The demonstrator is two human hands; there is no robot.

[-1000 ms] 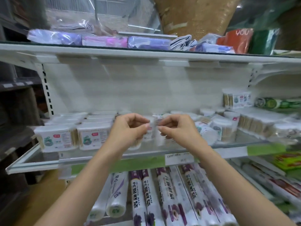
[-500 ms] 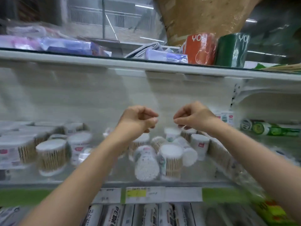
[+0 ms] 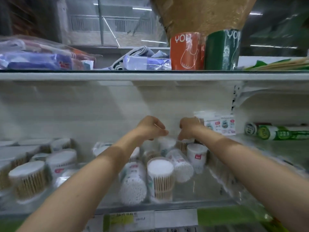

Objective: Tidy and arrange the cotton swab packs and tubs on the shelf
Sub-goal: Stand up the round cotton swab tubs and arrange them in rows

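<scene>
On the glass shelf, near its middle, stands a loose huddle of clear round cotton swab tubs. An upright tub at the front shows white tips packed flat on top and pale wooden sticks below. Just to its left a tipped tub lies with its white swab ends facing out, and a second leaning tub rests against the upright one from behind. Further back a short white tub with a red label stands upright.

Both arms reach deep over this cluster. The left hand hangs above the rear tubs with fingers curled in; whether it pinches anything I cannot tell through the blur. The right hand has its fingers angled down onto a tub at the back, seemingly touching its top, though the grip itself is hidden.

Off to the left, more swab tubs stand in rows, wooden sticks visible through the sides. Boxed swab packs sit against the back wall on the right, with green rolls lying beyond them. Bare glass shows to the right of the cluster. Overhead, the upper shelf carries an orange roll pack and a green roll pack.
</scene>
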